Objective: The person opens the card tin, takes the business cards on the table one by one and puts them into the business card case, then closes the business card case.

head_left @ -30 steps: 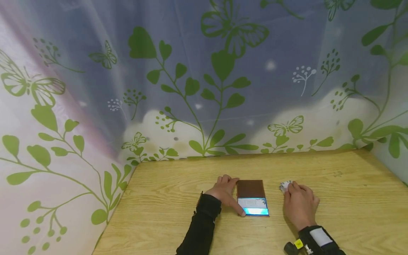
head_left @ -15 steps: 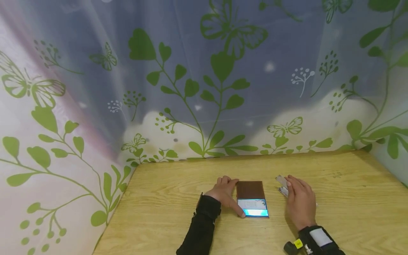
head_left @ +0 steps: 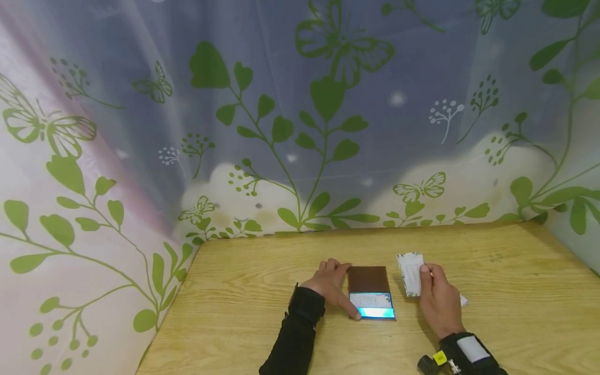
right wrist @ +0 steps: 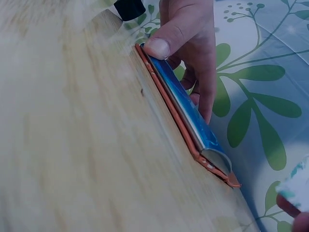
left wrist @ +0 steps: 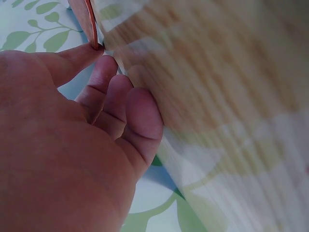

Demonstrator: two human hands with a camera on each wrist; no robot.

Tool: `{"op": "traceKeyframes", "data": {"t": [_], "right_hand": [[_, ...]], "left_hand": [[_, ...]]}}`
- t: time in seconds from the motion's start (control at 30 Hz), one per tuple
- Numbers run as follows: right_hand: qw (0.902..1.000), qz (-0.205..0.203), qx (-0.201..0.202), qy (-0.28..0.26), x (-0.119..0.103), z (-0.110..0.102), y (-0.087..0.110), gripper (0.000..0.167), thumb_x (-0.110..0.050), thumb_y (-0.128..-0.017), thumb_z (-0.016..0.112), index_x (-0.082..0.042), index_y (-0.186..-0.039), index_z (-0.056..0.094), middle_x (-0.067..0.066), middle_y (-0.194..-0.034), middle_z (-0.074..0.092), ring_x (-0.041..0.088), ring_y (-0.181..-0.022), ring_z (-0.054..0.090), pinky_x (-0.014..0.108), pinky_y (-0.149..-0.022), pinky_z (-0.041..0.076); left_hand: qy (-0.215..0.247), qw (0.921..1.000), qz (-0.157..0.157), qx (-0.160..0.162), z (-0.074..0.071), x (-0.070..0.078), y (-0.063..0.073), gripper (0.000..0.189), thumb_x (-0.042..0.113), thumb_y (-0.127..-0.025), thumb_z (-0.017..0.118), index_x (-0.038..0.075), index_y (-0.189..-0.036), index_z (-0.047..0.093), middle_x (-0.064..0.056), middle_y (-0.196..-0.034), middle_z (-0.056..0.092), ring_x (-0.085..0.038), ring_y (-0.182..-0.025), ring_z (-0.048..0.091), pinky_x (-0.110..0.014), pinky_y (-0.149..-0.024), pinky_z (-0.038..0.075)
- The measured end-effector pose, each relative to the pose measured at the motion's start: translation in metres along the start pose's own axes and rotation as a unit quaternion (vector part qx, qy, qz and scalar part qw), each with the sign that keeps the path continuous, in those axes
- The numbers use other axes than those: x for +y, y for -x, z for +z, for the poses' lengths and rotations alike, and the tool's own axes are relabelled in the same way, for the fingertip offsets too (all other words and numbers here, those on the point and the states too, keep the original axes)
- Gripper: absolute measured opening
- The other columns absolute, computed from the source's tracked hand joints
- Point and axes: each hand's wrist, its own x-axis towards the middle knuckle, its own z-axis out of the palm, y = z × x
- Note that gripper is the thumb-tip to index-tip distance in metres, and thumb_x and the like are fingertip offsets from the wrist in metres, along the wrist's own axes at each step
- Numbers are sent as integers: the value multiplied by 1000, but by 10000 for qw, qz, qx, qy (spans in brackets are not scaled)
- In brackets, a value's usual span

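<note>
A brown card holder (head_left: 368, 279) lies flat and opened on the table, a white printed card (head_left: 370, 299) and a bright blue strip (head_left: 376, 312) at its near end. My left hand (head_left: 328, 286) rests along its left side, the thumb pressing the near corner and the index finger touching the far one. In the right wrist view the blue surface (right wrist: 186, 99) bulges up slightly under that thumb. To the right, my right hand (head_left: 440, 302) pinches a white card with a leafy border (head_left: 410, 273), raised and tilted, its printed face showing. Its other fingers are partly hidden.
A white corner, perhaps of another card (head_left: 464, 300), sticks out beside the right hand. The wooden table (head_left: 253, 265) ends at a leaf-and-butterfly curtain (head_left: 262, 130) behind and at both sides. Dark straps (head_left: 307, 302) wrap the wrists.
From a bunch of cards low on the table, the right hand has drawn up the white card and turned its printed face into view. The left hand and the card holder stay put.
</note>
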Motion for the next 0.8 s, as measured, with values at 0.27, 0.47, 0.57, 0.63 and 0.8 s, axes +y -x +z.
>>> {"op": "traceKeyframes", "data": {"t": [0.27, 0.47, 0.57, 0.63, 0.8], "right_hand": [[9985, 197, -375, -351, 1, 1, 1, 28, -22, -113, 45, 3, -123, 55, 11, -82, 59, 11, -61, 53, 26, -55, 41], [9945, 509, -722, -567, 0, 1, 0, 37, -17, -107, 54, 1, -140, 52, 19, -110, 65, 13, -78, 62, 23, -62, 49], [9942, 539, -701, -608, 0, 3, 0, 39, -11, -102, 60, -1, -139, 53, 19, -113, 66, 11, -80, 59, 20, -62, 46], [9937, 560, -642, -735, 1, 4, 0, 39, -8, -99, 64, -3, -137, 54, 19, -112, 68, 7, -77, 56, 19, -60, 44], [9912, 583, -646, -998, 1, 4, 1, 33, -10, -98, 69, -6, -129, 60, 15, -106, 71, 3, -70, 53, 19, -57, 42]], "left_hand": [[31, 10000, -14, -6, 0, 0, 0, 129, 53, -56, 99, 21, -162, 35, -2, -137, 41, -18, -118, 35, -33, -93, 47], [3, 10000, 6, -38, 0, 0, -1, 128, 53, -57, 99, 20, -163, 34, -4, -140, 40, -19, -119, 35, -33, -93, 47], [-24, 10000, 4, -42, 0, 0, -2, 128, 53, -57, 98, 20, -163, 34, -4, -141, 40, -19, -120, 35, -33, -93, 47], [-52, 10000, 5, -35, 0, 0, -2, 128, 53, -57, 98, 20, -163, 34, -4, -141, 40, -19, -120, 35, -33, -94, 47], [-103, 9999, 16, -30, -1, 0, -2, 128, 54, -57, 98, 20, -163, 34, -4, -140, 40, -19, -120, 35, -32, -94, 47]]}}
